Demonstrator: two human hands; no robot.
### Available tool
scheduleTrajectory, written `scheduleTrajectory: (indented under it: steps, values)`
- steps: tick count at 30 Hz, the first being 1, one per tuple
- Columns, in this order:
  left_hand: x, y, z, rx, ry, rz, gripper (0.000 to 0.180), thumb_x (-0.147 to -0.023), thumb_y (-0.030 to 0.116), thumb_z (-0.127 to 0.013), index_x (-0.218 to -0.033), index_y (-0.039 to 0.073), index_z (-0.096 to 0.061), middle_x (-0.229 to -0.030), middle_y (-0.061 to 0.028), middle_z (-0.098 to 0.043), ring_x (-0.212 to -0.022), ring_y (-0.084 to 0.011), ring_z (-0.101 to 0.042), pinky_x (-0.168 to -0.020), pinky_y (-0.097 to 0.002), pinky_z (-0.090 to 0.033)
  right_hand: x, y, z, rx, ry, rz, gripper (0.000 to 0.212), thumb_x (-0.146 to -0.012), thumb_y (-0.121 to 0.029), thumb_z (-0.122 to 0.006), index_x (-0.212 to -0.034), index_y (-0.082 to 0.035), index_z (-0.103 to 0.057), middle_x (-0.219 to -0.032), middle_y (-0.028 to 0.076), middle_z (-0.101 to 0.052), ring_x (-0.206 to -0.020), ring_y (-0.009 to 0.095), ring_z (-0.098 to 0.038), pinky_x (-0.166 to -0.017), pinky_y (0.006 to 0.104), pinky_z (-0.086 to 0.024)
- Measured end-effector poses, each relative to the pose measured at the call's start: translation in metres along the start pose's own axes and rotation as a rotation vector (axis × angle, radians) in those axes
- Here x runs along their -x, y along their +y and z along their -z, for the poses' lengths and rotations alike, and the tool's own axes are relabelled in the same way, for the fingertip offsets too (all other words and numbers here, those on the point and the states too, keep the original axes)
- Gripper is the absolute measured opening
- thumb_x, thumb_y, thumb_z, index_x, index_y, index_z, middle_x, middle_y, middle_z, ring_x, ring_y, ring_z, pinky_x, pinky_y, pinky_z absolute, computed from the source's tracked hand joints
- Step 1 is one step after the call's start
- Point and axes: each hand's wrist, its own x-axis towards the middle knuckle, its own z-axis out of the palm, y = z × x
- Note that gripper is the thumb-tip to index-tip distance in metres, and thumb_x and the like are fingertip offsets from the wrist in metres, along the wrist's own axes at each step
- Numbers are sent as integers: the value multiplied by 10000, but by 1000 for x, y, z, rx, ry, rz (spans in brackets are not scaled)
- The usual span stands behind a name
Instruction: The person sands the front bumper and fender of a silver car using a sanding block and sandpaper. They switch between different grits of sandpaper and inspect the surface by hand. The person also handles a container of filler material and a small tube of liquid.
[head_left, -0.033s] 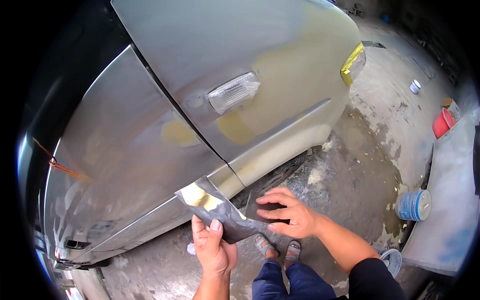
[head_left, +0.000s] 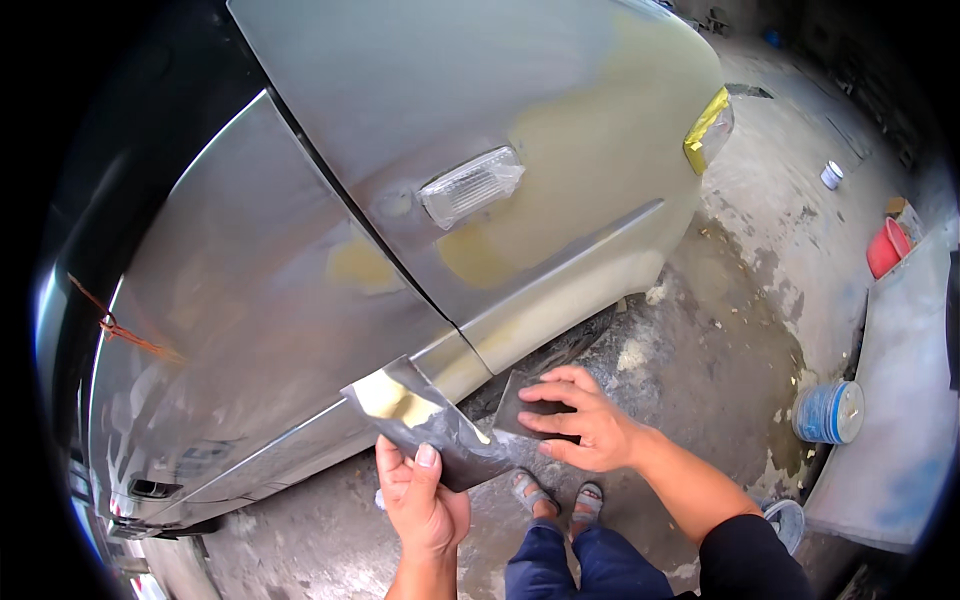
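My left hand (head_left: 425, 495) is closed on the lower edge of a dark, flat mixing board (head_left: 455, 445), thumb on top. A smear of pale yellow body filler (head_left: 398, 402) lies near the board's far left end. My right hand (head_left: 590, 425) grips a thin, dark, square-edged spreader (head_left: 518, 405) close to the board's right side. Its fingers lie over the spreader. Both tools are held in the air in front of the car body (head_left: 430, 330), which is dull grey with yellowish filler patches (head_left: 475, 255).
Clear film covers a vent-like panel (head_left: 470, 187) on the car; yellow tape edges its lamp (head_left: 708, 130). A blue-white bucket (head_left: 828, 412), another pail (head_left: 785, 522), a red container (head_left: 887, 248) and a small white can (head_left: 831, 175) stand to the right. My sandalled feet (head_left: 560, 497) are below.
The mixing board has shifted slightly left. The spreader in my right hand has turned a little, showing more of its flat face.
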Motion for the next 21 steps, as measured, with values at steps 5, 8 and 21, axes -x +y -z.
scheduleTrajectory:
  steps: [5,8,21]
  values:
    - [3,10,18,-110,44,-66,405,-900,25,-553,-1285,36,-425,-1204,-89,-568,-1091,-196,-562,-986,-361,-430,-73,-6,14,822,368,30,538,-751,-153,-688,-1272,-159,-555,-1365,62,-429,-1152,378,-377,-933,475,-338]
    - [10,7,25,-73,83,-36,405,-887,19,-576,-1266,19,-432,-1215,-96,-569,-1111,-201,-549,-1008,-367,-399,-108,-13,3,964,480,83,571,-742,-145,-682,-1293,-181,-537,-1366,56,-419,-1148,379,-373,-888,476,-341]
    - [4,-7,36,-70,100,31,408,-871,43,-608,-1244,18,-447,-1203,-90,-580,-1110,-189,-545,-1010,-356,-380,-115,5,-13,1111,504,130,518,-740,-93,-582,-1254,-157,-565,-1343,64,-430,-1108,391,-398,-777,466,-342]
